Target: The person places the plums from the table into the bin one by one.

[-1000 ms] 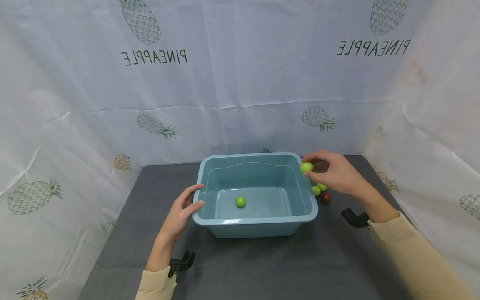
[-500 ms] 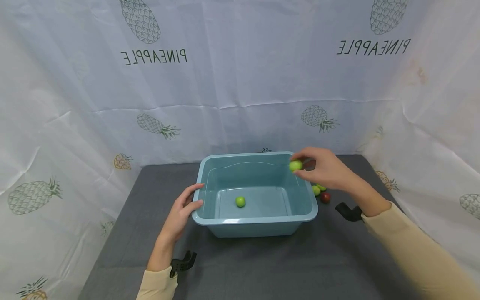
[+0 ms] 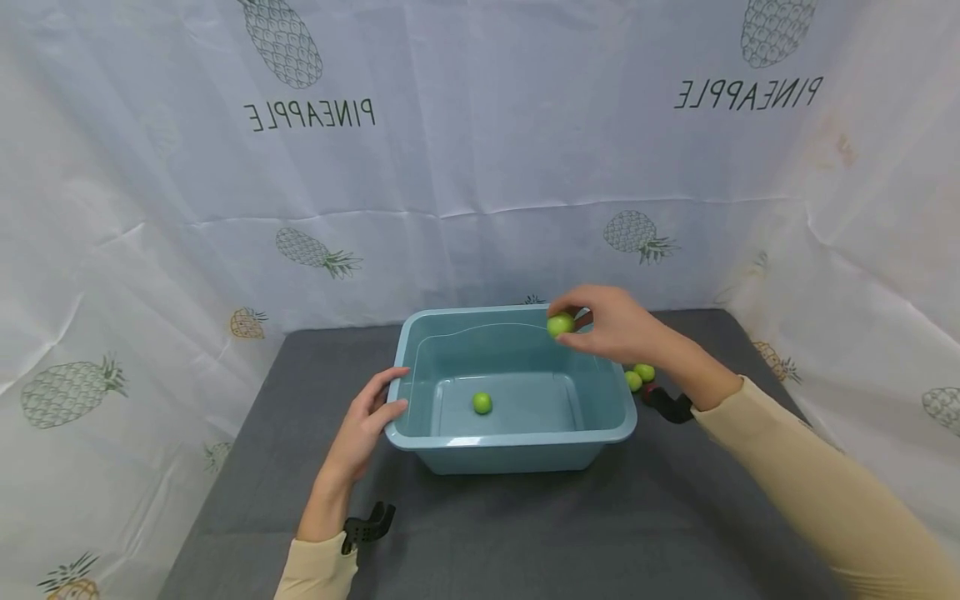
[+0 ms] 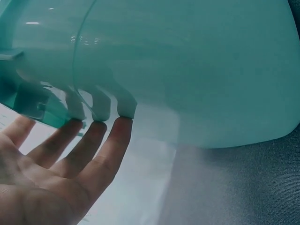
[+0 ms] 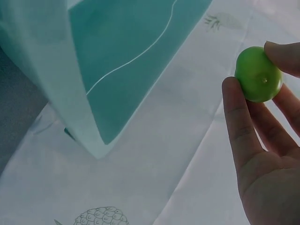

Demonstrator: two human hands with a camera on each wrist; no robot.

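Observation:
A pale blue-green plastic basin (image 3: 517,458) stands on a dark grey cloth. My left hand (image 3: 360,433) holds its left rim, thumb and index finger over the edge; the left wrist view shows other fingertips (image 4: 123,124) against the outer wall. My right hand (image 3: 611,325) pinches a small, glossy, round green fruit (image 5: 258,75) between thumb and fingers, above the basin's back right part. The fruit's exact kind is unclear. Another green fruit (image 3: 482,403) lies on the basin floor, left of centre.
Right of the basin lie two more green fruits (image 3: 633,382) and a dark red one (image 3: 648,392), partly hidden by the black wrist mount (image 3: 671,406). White pineapple-print curtains (image 3: 480,167) hang behind and at both sides of the grey-covered table (image 3: 510,533).
My right hand has carried its green fruit leftward and slightly up, from the basin's right rim to over the inside. My left hand and the basin stay in place.

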